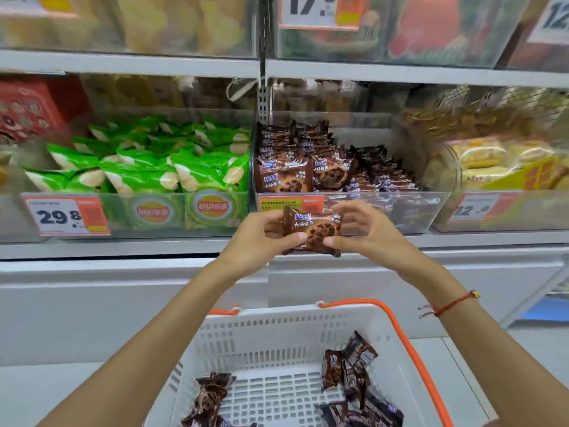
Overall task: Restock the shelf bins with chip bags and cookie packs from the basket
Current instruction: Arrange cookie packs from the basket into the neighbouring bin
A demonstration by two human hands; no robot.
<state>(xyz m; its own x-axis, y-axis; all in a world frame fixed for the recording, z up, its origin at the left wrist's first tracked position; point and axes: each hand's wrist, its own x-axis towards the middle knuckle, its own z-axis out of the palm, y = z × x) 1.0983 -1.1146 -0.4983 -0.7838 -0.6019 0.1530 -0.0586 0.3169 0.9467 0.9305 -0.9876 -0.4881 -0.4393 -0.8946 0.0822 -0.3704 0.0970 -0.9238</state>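
Orange price tags, red wrist string, yellow packs

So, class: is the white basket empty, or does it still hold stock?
Not empty. The white basket holds several brown cookie packs along its floor; no chip bags show in it.

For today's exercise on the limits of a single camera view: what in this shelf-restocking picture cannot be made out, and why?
Head view only:
- Basket: its near end is cut off by the bottom edge, so the remaining packs cannot be counted.
- Top-shelf goods: blurred behind clear bin fronts.
- Cookie pack: its side edges are covered by the left hand and right hand.
- Cookie bin price label: print too small to read.
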